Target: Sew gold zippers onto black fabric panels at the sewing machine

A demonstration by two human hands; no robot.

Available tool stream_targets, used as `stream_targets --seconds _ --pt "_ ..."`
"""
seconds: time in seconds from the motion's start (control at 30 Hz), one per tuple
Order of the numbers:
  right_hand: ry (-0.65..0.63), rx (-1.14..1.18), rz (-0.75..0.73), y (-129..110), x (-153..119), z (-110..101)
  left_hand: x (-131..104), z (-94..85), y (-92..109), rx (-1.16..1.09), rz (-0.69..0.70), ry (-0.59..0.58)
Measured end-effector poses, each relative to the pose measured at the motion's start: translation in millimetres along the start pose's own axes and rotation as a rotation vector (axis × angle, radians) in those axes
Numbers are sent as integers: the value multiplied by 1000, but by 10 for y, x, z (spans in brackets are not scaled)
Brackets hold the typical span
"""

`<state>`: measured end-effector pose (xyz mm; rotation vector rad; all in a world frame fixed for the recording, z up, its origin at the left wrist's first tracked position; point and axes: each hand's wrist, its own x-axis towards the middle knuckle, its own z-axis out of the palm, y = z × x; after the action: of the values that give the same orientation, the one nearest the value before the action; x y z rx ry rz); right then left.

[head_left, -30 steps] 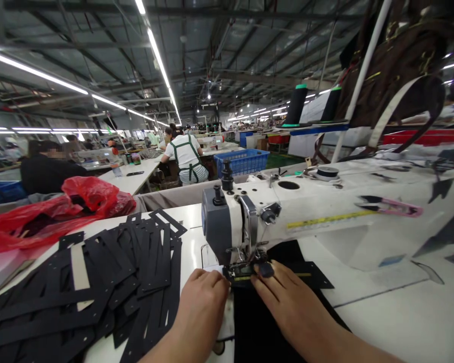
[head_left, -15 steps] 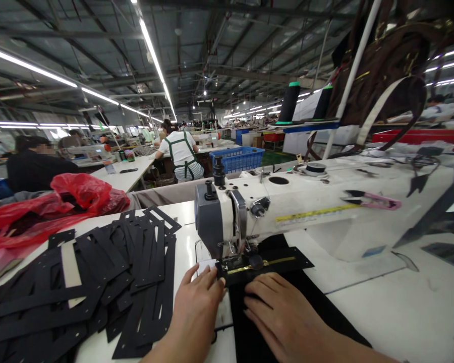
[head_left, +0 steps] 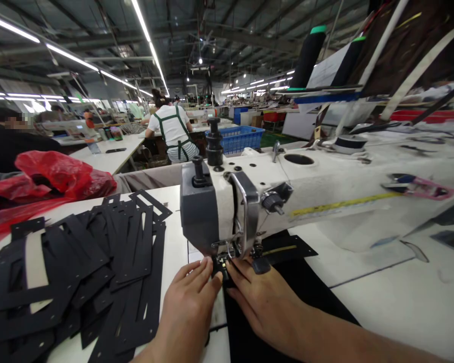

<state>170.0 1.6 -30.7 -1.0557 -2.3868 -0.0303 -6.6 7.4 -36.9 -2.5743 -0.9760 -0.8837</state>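
Moved in closer under the sewing machine [head_left: 227, 212] head since a moment ago, both hands. Left hand [head_left: 187, 307] lying flat on the worktop [head_left: 401, 297], fingers [head_left: 196, 272] slightly spread, tips at the presser foot. Right hand [head_left: 267, 302] pressed palm-down on the one black fabric piece [head_left: 287, 249], fingers together, reaching under the needle. Heaped at left, many black cut-out panels [head_left: 98, 262]; behind them, one red plastic bag [head_left: 56, 176].
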Motion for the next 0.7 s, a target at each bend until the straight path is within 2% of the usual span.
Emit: stream_targets --seconds 0.2,0.4,0.6,0.7 --pt "-40 -12 22 20 0 26 7 -23 -44 68 75 -55" --pt "-101 -28 30 18 26 -8 13 -40 -23 114 80 -86" --pt "2 -34 -15 48 22 38 56 -35 -35 115 86 -111" --pt "5 -27 4 71 42 54 80 -15 -50 86 45 -137"
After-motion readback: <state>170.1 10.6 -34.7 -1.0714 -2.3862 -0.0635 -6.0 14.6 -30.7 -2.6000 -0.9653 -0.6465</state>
